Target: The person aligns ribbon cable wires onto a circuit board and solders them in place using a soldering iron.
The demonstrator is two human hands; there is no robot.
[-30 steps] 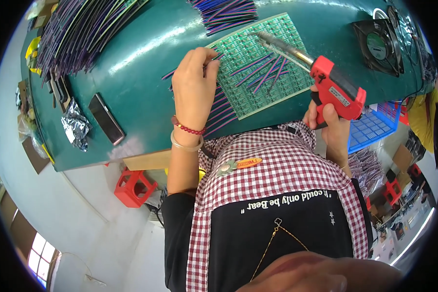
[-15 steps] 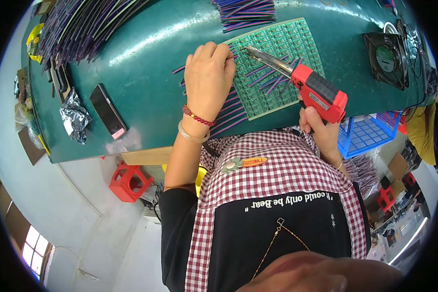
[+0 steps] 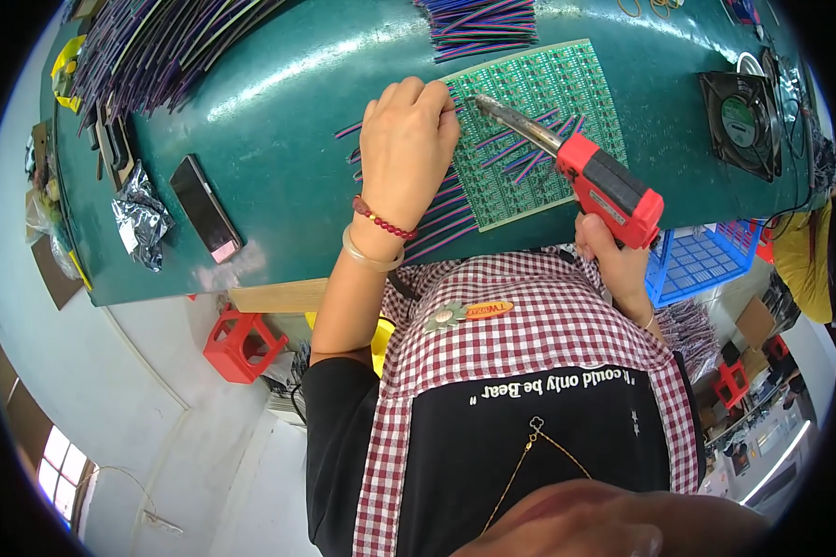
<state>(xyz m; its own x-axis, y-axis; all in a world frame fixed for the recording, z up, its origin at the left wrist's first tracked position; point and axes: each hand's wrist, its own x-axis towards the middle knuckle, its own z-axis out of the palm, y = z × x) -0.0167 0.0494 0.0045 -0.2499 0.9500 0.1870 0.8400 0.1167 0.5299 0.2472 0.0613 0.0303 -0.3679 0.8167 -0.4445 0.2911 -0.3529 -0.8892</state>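
Observation:
A green circuit board panel (image 3: 567, 84) lies on the dark green table (image 3: 279, 139), with purple wires (image 3: 520, 153) fixed along its near rows. My left hand (image 3: 406, 148) rests on the board's left edge, fingers pressed down on a wire. My right hand (image 3: 613, 260) grips a red soldering gun (image 3: 608, 186). Its metal tip (image 3: 488, 102) touches the board just right of my left fingertips.
A bundle of purple wires (image 3: 478, 19) lies beyond the board, and a bigger heap (image 3: 149, 46) at far left. A phone (image 3: 204, 209) and crumpled foil (image 3: 139, 218) lie left. A black fan (image 3: 738, 111) stands right, a blue crate (image 3: 706, 260) and red stool (image 3: 241, 343) below.
The view shifted. My left hand moved onto the board's left edge. The soldering gun swung left, bringing its tip down beside my left fingers.

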